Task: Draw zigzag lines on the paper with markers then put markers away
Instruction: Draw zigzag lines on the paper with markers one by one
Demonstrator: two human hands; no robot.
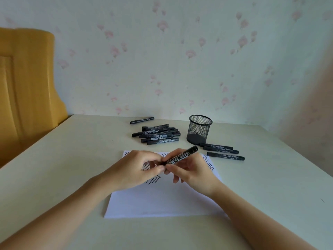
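Right hand (193,170): fingers curled round the barrel of a black marker (182,156), thumb and forefinger pinching its lower part.
Left hand (137,167): fingertips pinched at the marker's lower end, meeting the right hand's fingers there; whether they grip a cap or the barrel itself cannot be told.
Held marker: tilted, its upper end pointing up and to the right beyond the right hand's knuckles; its lower end hidden between the two hands; it hangs above the paper, not touching it.
Paper (162,201): white sheet lying flat on the table (72,159), directly under both hands; black zigzag lines show along its far edge, at its right side and beneath the left hand.
Pile of markers (158,134): black, lying heaped beyond the paper, left of the holder.
Single marker (142,120): lies apart, behind the pile.
Mesh holder (199,129): black, upright, beyond the paper's right corner.
Three markers (223,152): lie side by side just right of the holder's base, near the paper's far right corner.
Chair (27,87): yellow, at the table's left.
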